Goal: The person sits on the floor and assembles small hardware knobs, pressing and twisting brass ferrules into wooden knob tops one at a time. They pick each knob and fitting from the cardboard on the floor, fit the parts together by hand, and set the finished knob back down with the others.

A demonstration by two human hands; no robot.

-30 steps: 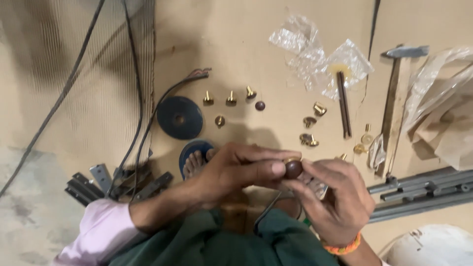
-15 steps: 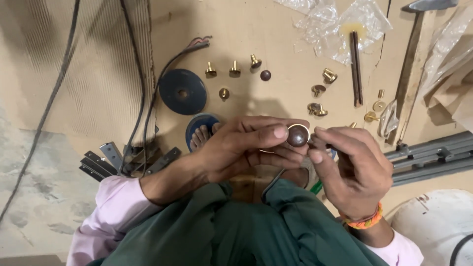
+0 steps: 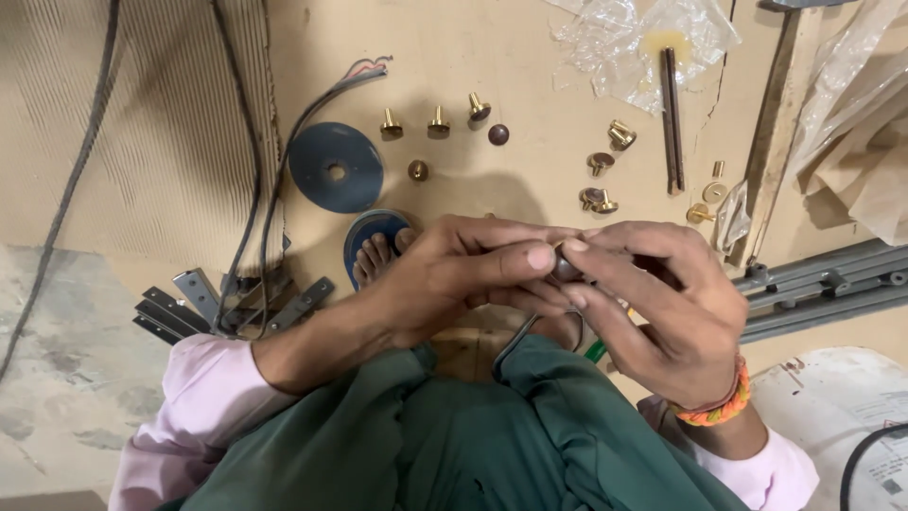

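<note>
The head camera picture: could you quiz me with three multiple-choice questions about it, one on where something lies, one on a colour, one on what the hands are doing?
1. Where does the round disc lie?
A. left of the row of brass knobs
B. on the plastic bag
C. on the grey rails

2. What colour is the wrist band?
A. blue
B. orange
C. white

3. How is the small dark knob held?
A. lying loose on the board
B. in the left hand alone
C. pinched between both hands' fingertips

Answers: 1 A, the brass knobs lie to its right. 2 B, it is orange. 3 C, left hand and right hand meet on it.
</note>
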